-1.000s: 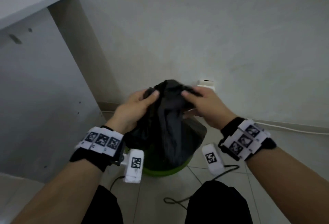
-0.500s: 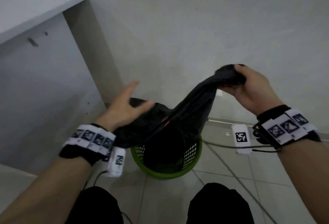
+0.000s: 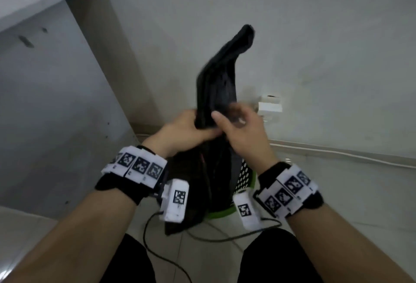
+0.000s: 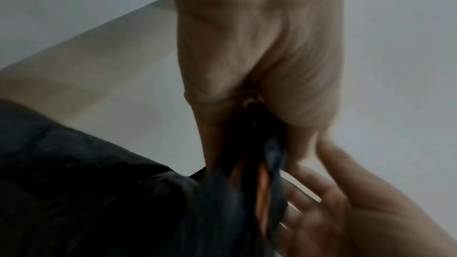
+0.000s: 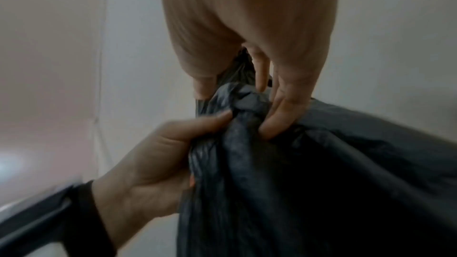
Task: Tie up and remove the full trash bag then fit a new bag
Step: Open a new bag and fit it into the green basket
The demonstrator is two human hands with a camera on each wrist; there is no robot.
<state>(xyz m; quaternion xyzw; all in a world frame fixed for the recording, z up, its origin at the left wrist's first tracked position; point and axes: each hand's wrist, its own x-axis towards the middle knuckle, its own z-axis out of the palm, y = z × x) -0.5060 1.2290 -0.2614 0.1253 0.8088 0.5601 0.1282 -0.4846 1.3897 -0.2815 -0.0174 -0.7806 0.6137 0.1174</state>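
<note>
The black trash bag [image 3: 221,170] sits in the green perforated bin [image 3: 245,179], its gathered top [image 3: 225,68] sticking upward in front of the wall. My left hand [image 3: 186,129] grips the bag's neck in a fist, which the left wrist view shows as the left hand [image 4: 247,65] closed round the bag [image 4: 247,148]. My right hand [image 3: 238,122] meets it from the right. In the right wrist view the right hand [image 5: 247,93] pinches a twisted knot of the bag [image 5: 249,103], just above the left hand [image 5: 158,155]. The bag's contents are hidden.
A white cabinet side panel [image 3: 56,102] stands close on the left. A white plug [image 3: 270,107] sits in the wall behind the bin, and a cable [image 3: 337,155] runs along the skirting. Black cables [image 3: 213,240] trail over the tiled floor by my knees [image 3: 270,258].
My right hand had drawn the bag's top out to the right while the left was open. Now both hands meet at the neck, the left grips it, and the top points upward.
</note>
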